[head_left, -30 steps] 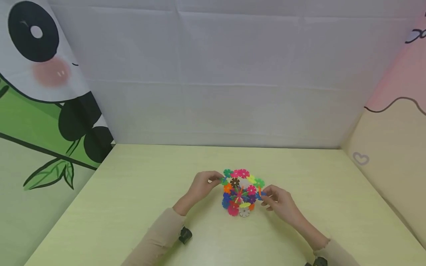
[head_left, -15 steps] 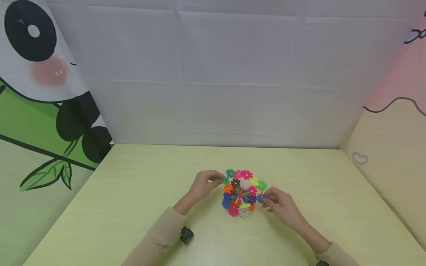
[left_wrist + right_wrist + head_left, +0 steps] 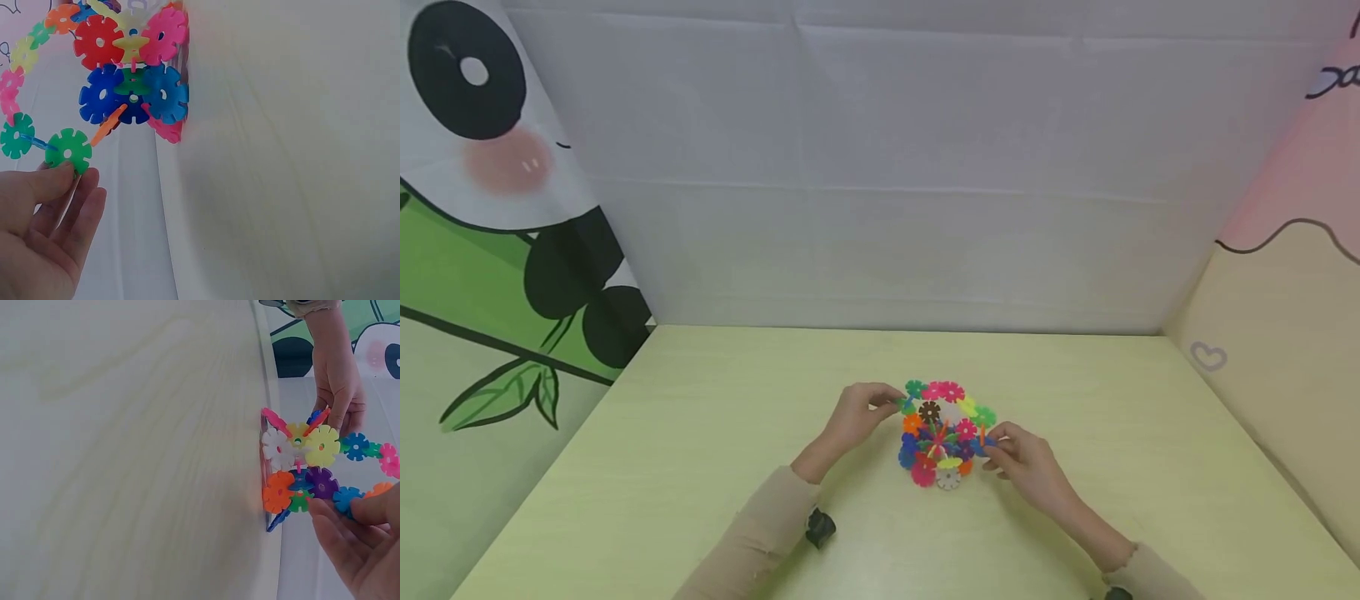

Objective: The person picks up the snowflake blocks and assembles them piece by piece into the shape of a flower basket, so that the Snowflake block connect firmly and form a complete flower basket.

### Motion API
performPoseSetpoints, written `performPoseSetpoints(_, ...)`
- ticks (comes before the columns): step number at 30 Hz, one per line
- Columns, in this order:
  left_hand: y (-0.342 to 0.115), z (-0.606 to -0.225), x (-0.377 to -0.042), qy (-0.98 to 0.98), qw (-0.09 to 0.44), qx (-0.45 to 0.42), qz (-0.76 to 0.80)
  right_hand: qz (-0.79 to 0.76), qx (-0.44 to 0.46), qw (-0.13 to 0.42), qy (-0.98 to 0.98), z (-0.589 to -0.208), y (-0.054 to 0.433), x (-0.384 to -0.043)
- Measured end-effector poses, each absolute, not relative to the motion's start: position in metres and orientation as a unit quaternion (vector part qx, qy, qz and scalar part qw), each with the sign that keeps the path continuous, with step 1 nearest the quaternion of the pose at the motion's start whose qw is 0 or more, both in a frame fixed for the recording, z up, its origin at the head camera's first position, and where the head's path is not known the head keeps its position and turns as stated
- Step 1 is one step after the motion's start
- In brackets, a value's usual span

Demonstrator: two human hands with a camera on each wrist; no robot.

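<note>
In the head view, a colourful build of interlocking notched plastic discs (image 3: 923, 469) stands at the middle of the table, its handle-like arc of discs rising at the back. My left hand (image 3: 856, 415) is at its left side, and in the left wrist view thumb and fingers pinch a light green disc (image 3: 69, 147) in that arc. On the other side my right hand (image 3: 1032, 468) pinches a blue disc (image 3: 345, 500) between thumb and fingers, beside a purple disc (image 3: 322, 482). An orange disc (image 3: 109, 125) hangs edge-on between the green disc and the dark blue discs (image 3: 102, 94).
The pale wooden table (image 3: 715, 433) runs back to a white cloth backdrop (image 3: 910, 183). Printed side panels stand left and right, one with a panda drawing (image 3: 490, 100). A black camera (image 3: 821, 528) is strapped at my left wrist.
My right hand dips slightly, then shifts a little to the left with the blue disc. The arc of discs sways right and back left. My left hand stays nearly still.
</note>
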State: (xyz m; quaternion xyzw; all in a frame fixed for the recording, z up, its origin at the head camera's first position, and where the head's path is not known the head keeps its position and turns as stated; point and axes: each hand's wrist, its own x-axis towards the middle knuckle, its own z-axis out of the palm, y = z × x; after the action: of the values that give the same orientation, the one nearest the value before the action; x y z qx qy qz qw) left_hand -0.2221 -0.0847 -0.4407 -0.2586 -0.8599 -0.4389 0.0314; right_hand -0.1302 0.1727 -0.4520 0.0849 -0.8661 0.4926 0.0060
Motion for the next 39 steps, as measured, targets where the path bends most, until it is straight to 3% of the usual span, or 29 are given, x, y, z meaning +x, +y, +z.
performPoseSetpoints(16, -0.086, -0.449, -0.225, -0.858, 0.050, -0.263, -0.438, 0.281, 0.124, 0.099, -0.947, -0.448, 0.167, -0.153)
performPoseSetpoints(21, -0.090, -0.452, -0.230, -0.860, 0.064, -0.245, -0.442, 0.296, 0.117, 0.093, -0.943, -0.448, 0.172, -0.162)
performPoseSetpoints(39, -0.097, -0.448, -0.230, -0.859, 0.016, -0.250, -0.446, 0.305, 0.147, 0.069, -0.939, -0.443, 0.177, -0.175)
